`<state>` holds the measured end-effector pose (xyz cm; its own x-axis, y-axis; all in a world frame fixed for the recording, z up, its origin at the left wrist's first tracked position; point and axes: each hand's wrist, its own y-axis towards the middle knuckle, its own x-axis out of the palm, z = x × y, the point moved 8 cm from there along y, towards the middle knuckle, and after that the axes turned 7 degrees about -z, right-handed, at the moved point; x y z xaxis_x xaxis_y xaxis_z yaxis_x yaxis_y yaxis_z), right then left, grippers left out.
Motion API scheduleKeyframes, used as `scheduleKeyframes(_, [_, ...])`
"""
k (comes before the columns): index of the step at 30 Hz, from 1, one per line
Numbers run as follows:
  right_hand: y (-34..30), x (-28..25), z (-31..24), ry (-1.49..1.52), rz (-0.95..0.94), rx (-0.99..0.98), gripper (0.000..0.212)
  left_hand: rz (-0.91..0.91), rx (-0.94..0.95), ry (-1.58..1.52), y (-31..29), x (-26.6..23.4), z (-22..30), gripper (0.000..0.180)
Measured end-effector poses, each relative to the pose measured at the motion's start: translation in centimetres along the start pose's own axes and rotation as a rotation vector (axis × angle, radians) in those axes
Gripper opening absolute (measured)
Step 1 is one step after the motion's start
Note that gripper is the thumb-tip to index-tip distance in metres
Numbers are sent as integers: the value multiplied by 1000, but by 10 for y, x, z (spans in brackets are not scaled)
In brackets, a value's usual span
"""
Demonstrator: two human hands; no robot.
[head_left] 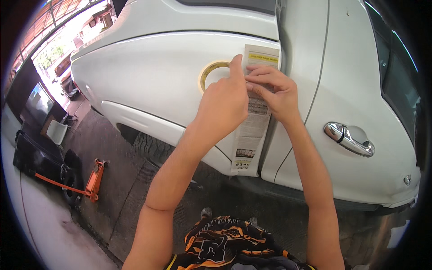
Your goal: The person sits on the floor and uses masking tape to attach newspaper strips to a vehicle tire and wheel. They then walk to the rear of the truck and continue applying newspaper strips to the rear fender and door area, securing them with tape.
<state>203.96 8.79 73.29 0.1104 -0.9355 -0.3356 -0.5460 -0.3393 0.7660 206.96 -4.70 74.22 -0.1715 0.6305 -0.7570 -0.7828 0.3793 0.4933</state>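
Two bare hands, left hand point(222, 101) and right hand point(280, 92): raised almost together before the white rear body panel point(148, 67), over the upper half of a newspaper strip point(252, 128).
Left hand: seems closed on the tape roll point(202, 80), with one digit pointing straight up across the ring's right side; cannot confirm the exact grip.
Right hand: half curled, with thumb and fingertips drawn close together over the newspaper strip; cannot tell whether gripping anything.
Newspaper strip: running lengthwise down the front edge of the rear body panel, just beside the dark gap point(268, 146), from above the hands to the panel's lower edge.
Tape roll: left of the newspaper strip, beside the left hand, showing white paint through the ring.
Step in hand: judged as taping the newspaper strip along the panel edge, likely at the handling of a loose tape end.
Next move: probably calls for a short length of tape, laid flat along the paper's edge and pressed down without wrinkling.
Hidden: right side of the tape roll, behind the left hand; part of the newspaper strip, behind the fingers.
Cut off: upper arms, at the lower rim.
Hard to make out: any tape between the hands; most of the wheel point(150, 146), in shadow.
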Motion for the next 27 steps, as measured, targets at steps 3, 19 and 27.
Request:
scheduleKeyframes(3, [2, 2, -5, -134, -16, -48, 11, -15, -62, 14, -1, 1, -1, 69])
scheduleKeyframes(19, [21, 1, -16, -408, -205, 105, 9, -364, -539, -1248, -107, 99, -46, 43])
scheduleKeyframes(27, [55, -4, -22, -456, -242, 201, 12, 174, 84, -747, -64, 56, -46, 24])
